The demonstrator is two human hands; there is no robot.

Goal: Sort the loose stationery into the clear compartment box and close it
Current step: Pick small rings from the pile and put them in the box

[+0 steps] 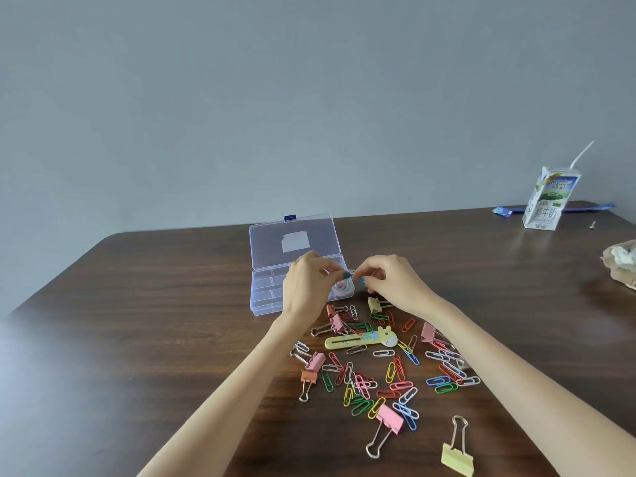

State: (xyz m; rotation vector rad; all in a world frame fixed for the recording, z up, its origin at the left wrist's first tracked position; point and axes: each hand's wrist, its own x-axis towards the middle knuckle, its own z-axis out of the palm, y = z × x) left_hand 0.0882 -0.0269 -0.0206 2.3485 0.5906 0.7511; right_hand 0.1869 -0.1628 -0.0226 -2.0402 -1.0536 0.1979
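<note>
- Though hardly begun, to judge by the heap not yet sorted: filling the box, with closing it a long way off.
- Head view, the box: clear box point(272, 294) open near the far edge of the tabletop point(137, 321), about midway along, lid point(294, 235) laid back flat. Something pale and pinkish in the near right compartment, not clear enough to name.
- Head view, the hands: left hand point(306, 284) over the right end of the box, fingers curled, thumb and forefinger pinching a small blue piece point(345, 275). Right hand point(395, 282) just beside the box's right edge, fingertips nipping the same piece or a second one joined to it. Too small to tell which.
- Next, probably: free the blue piece, drop it into one compartment, then go back to the heap. Calls for a fine pinch and keeping like with like.
- Counted, between the box and the near edge: about eight binder clips point(390, 418) (four pink, two orange, two yellow). One yellow ruler point(364, 340), giraffe-shaped. Several dozen paper clips point(445, 387) in mixed colours, too overlapped for an exact count.
- Elsewhere: one milk carton point(545, 201) with a straw near the far right corner, one blue wrapper point(502, 211) beside it, crumpled paper point(623, 259) at the right edge.
</note>
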